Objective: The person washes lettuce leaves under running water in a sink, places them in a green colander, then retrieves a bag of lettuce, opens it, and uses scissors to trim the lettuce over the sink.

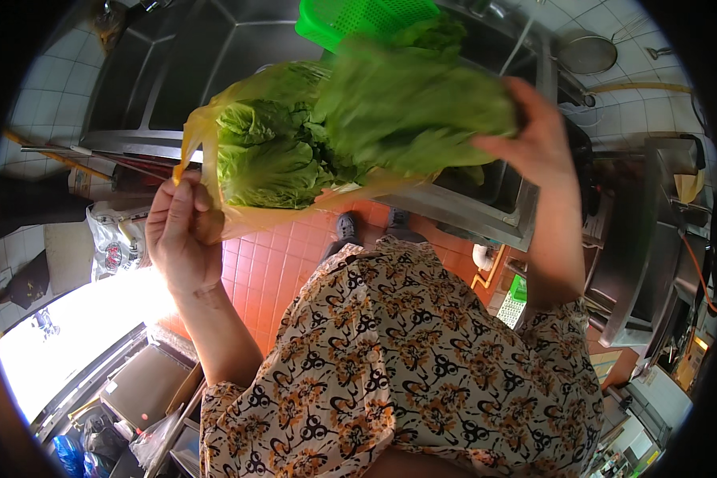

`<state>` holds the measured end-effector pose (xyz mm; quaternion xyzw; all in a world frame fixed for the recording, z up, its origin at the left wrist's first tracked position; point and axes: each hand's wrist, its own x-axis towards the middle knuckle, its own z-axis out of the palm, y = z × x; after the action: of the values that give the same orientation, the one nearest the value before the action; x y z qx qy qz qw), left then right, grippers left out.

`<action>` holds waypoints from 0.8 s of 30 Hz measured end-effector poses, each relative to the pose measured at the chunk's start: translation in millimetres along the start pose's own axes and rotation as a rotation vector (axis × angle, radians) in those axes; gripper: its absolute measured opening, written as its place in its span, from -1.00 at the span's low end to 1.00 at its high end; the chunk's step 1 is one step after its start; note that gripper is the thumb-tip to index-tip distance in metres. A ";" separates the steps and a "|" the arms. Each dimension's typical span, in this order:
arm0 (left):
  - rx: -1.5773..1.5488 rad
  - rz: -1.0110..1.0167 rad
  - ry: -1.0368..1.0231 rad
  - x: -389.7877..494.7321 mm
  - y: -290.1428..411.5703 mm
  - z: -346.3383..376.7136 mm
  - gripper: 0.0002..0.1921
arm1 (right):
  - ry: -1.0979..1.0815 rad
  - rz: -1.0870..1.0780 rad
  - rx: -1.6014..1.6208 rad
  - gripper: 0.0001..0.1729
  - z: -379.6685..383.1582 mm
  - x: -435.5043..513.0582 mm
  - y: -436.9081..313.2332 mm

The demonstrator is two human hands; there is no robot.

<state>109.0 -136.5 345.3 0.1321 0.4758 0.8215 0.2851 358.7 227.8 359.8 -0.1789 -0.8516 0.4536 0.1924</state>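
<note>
My left hand (182, 233) pinches the edge of a yellow translucent plastic bag (212, 173) and holds its mouth apart. Inside the bag lie heads of green leafy lettuce (269, 161). A large lettuce head (412, 107), blurred by motion, is gripped at its base end by my right hand (532, 131) on the right side of the bag. Behind it, more green leaves (436, 39) lie against a bright green perforated plastic basket (328, 24). The held lettuce hides part of the bag and of the basket.
A stainless steel sink (173, 77) with several basins spans the far side. A round strainer (587, 52) hangs on the tiled wall at the upper right. Below the sink's right end is a white drain pipe (483, 257). A printed white sack (116, 239) stands at the left.
</note>
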 end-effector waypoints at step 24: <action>0.056 0.015 0.021 -1.5 12.3 -0.5 -0.79 | -0.643 0.278 -0.801 0.19 161.0 88.2 84.9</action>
<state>105.7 -142.4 355.7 0.1350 0.5005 0.8114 0.2701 214.8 201.3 220.2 -0.2016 -0.9423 0.1462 -0.2236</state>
